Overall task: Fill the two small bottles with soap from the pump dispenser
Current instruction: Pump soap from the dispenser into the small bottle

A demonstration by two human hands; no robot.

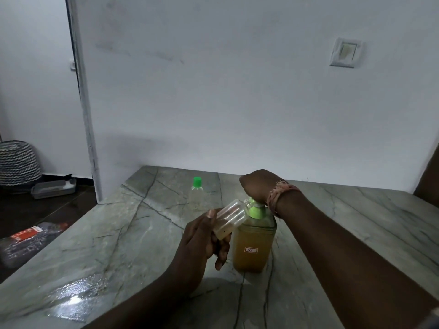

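Left hand [202, 241] curled round uncapped small bottle [231, 218], held tilted, neck at nozzle of pump dispenser [255, 238]. Right hand [257, 185] pressed down on pump head; finger position hidden, so grip not determinable. Held bottle judged light, thin-walled, likely slick once soapy; best gripped mid-body. Thin layer of amber soap seen inside. Dispenser mostly full of amber liquid. Second small bottle [196, 193], green-capped, upright behind on marble table [118, 233], apparently empty.
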